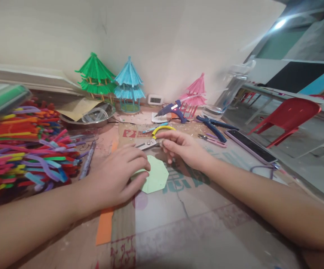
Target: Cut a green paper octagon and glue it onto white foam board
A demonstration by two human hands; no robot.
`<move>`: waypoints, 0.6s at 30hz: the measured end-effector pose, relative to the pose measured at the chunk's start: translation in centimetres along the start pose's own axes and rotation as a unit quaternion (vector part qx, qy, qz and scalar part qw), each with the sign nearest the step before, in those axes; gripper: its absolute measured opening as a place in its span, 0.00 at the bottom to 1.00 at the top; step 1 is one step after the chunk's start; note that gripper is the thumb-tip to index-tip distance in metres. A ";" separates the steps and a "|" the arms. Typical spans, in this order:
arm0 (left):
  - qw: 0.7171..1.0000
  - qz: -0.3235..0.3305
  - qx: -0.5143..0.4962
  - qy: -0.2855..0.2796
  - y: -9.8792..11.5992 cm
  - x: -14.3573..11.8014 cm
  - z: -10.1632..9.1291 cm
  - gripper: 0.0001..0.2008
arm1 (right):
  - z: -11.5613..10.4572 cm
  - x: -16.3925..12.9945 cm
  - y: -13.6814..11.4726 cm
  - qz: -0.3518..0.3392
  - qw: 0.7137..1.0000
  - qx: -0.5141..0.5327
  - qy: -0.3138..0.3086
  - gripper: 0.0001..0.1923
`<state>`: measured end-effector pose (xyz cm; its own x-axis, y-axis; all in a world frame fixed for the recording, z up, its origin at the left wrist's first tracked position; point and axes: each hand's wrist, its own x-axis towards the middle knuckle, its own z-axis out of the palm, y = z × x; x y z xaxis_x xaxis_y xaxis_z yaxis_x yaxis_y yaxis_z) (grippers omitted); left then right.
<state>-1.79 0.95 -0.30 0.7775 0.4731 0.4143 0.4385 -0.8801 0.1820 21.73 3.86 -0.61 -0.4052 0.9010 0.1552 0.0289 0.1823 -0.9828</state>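
Note:
A pale green, many-sided piece of paper (pixel 158 175) lies flat on the work surface. My left hand (pixel 122 173) curls over its left part, thumb and bent fingers holding it; that edge is hidden. Beyond the paper, my right hand (pixel 183 149) has its thumb and forefinger pinched together. Whatever is in the pinch is too small and blurred to make out. Scissors (pixel 148 144) lie just behind, their yellow handle (pixel 162 129) partly covered by my right hand. Whether my right fingers touch the scissors, I cannot tell.
Many coloured pipe cleaners (pixel 33 149) are heaped at left. Green (pixel 96 76), blue (pixel 130 84) and pink (pixel 197 91) model pavilions stand by the wall, near a blue glue gun (pixel 173 110). Pliers (pixel 212 127) and a phone (pixel 250 146) lie at right. An orange strip (pixel 104 226) sits nearer.

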 end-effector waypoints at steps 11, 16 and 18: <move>0.994 -0.062 0.085 0.008 -1.0 0.1 0.6 0.12 | 2.2 -1.4 0.0 0.042 0.980 0.170 -0.091 0.20; 0.997 -0.044 0.066 -0.023 -1.0 0.1 0.6 0.16 | 2.3 -1.3 -0.3 0.020 0.994 0.085 -0.062 0.14; 0.996 -0.047 0.051 -0.054 -1.1 0.1 0.6 0.19 | 2.2 -1.3 -0.5 0.007 0.999 0.030 -0.029 0.08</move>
<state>-1.91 1.95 -0.96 0.7724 0.5595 0.3006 0.5509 -0.8257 0.1214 20.22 1.69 -0.52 -0.4579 0.8785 0.1362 -0.0180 0.1440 -0.9894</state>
